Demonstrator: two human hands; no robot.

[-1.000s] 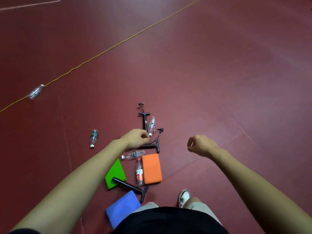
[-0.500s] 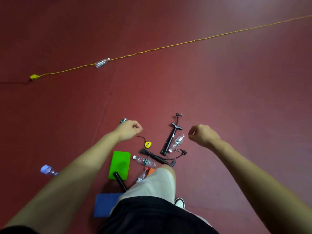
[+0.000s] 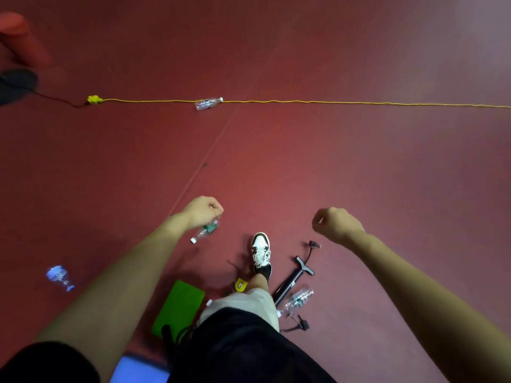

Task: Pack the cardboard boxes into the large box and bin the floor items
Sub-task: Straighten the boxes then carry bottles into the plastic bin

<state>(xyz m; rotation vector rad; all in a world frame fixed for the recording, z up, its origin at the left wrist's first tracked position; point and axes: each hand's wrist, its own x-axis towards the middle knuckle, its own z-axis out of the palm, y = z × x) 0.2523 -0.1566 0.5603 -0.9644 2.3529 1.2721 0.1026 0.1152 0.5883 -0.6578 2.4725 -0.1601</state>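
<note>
Fisted left hand, bottles, red floor

Light: dim and even over the red floor, brightest in a soft patch mid-frame, faintly paler at the upper right.
Shadows: weak and diffuse, no hard edges.
Glare: none strong; the clear bottle on the yellow cord glints slightly.
Blur: the left bottle is smeared; the red shape at top left is soft.
Distortion: wide-angle stretch enlarges both forearms toward the lower corners.
</note>
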